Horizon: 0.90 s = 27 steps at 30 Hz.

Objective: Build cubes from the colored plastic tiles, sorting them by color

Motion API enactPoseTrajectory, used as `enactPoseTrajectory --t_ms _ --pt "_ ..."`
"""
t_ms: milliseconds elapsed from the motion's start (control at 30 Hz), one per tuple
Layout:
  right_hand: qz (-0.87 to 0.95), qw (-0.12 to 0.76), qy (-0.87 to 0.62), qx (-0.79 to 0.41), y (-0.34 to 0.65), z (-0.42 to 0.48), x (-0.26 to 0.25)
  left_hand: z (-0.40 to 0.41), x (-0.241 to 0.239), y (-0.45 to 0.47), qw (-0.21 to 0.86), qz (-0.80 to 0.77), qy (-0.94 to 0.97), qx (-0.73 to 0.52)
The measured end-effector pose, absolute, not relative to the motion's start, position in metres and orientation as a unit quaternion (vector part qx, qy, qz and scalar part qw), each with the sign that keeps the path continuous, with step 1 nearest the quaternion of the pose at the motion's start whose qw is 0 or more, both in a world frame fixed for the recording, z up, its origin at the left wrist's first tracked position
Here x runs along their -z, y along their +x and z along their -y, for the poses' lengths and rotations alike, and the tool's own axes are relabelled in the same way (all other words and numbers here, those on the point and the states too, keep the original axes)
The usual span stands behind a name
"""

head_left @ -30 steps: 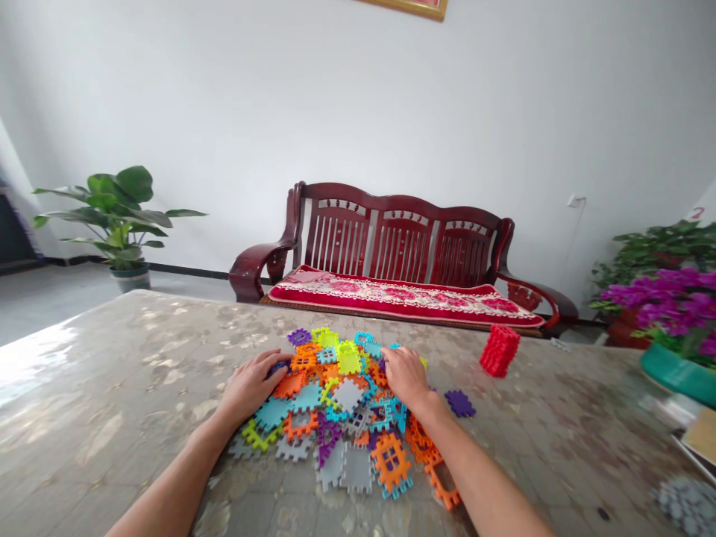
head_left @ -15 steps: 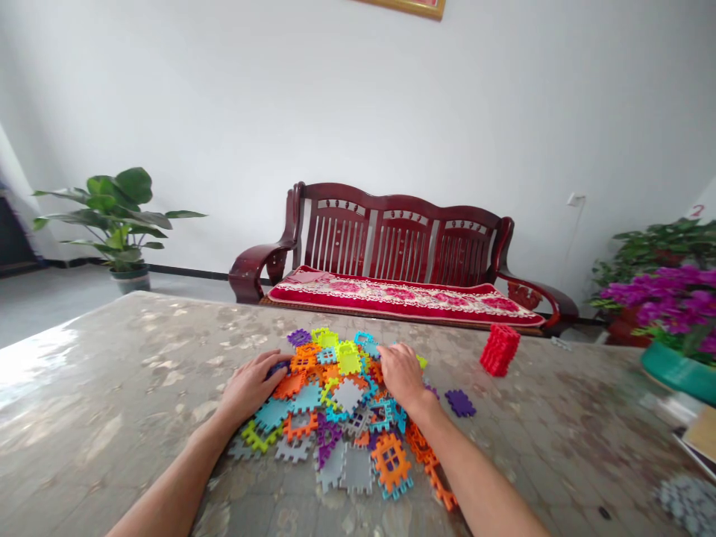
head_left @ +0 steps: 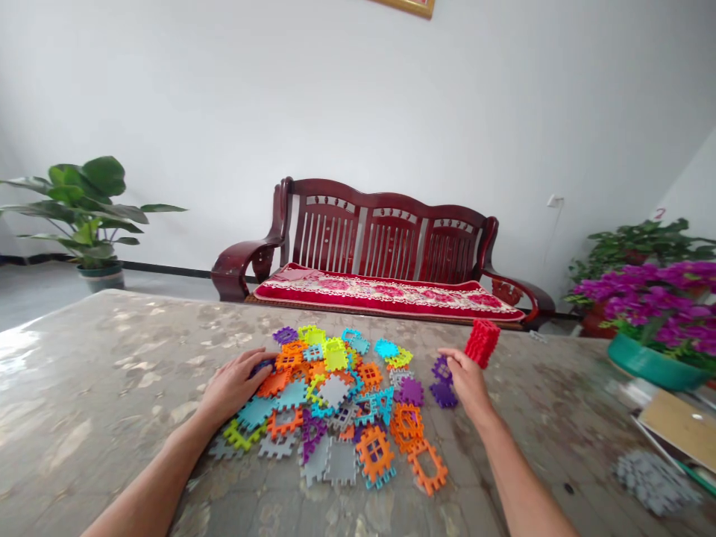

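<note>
A heap of interlocking plastic building tiles (head_left: 335,391) in orange, turquoise, yellow-green, grey and purple lies on the table before me. My left hand (head_left: 238,377) rests at the heap's left edge, with a dark blue tile (head_left: 262,367) between its thumb and fingers. To the right of the heap, my right hand (head_left: 463,371) pinches a purple window tile (head_left: 441,367). A plain purple tile (head_left: 444,394) lies just below it, partly overlapped in view. The fingertips under the right hand are partly hidden.
A stack of red tiles (head_left: 482,343) stands beyond my right hand. Grey tiles (head_left: 655,481) are piled at the right, near a box (head_left: 679,426) and a teal pot of purple flowers (head_left: 660,363). Past the patterned table (head_left: 139,388) stands a wooden bench (head_left: 385,235).
My right hand has moved from the heap to the right, with a purple window tile now in its fingers. My left hand keeps its place on the heap. The view has turned slightly right.
</note>
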State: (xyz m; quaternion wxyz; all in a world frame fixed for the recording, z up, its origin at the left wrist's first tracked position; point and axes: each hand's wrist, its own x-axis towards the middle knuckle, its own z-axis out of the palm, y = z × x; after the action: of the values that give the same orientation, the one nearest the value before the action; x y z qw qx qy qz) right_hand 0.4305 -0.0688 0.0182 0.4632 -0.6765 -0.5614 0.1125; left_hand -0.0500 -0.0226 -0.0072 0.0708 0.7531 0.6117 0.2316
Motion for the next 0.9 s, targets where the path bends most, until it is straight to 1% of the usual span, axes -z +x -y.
enactPoseTrajectory --t_ms 133,333,567,767,833,900 --pt "0.567 0.427 -0.688 -0.153 0.452 0.077 -0.006 0.02 0.01 -0.053 0.068 -0.604 0.757 -0.239" --pt "0.603 0.388 -0.678 -0.164 0.445 0.075 -0.005 0.016 0.015 -0.056 0.07 -0.603 0.758 -0.24" --pt "0.567 0.367 -0.73 -0.108 0.449 0.085 -0.006 0.014 0.018 -0.058 0.073 -0.602 0.76 -0.235" --pt "0.589 0.21 -0.78 -0.017 0.425 0.103 -0.017 0.015 0.016 -0.057 0.077 -0.599 0.76 -0.24" --pt "0.597 0.178 -0.782 -0.007 0.418 0.105 -0.018 0.015 0.016 -0.057 0.075 -0.601 0.758 -0.241" --pt "0.604 0.165 -0.78 -0.008 0.415 0.106 -0.017 0.015 0.016 -0.057 0.074 -0.604 0.756 -0.241"
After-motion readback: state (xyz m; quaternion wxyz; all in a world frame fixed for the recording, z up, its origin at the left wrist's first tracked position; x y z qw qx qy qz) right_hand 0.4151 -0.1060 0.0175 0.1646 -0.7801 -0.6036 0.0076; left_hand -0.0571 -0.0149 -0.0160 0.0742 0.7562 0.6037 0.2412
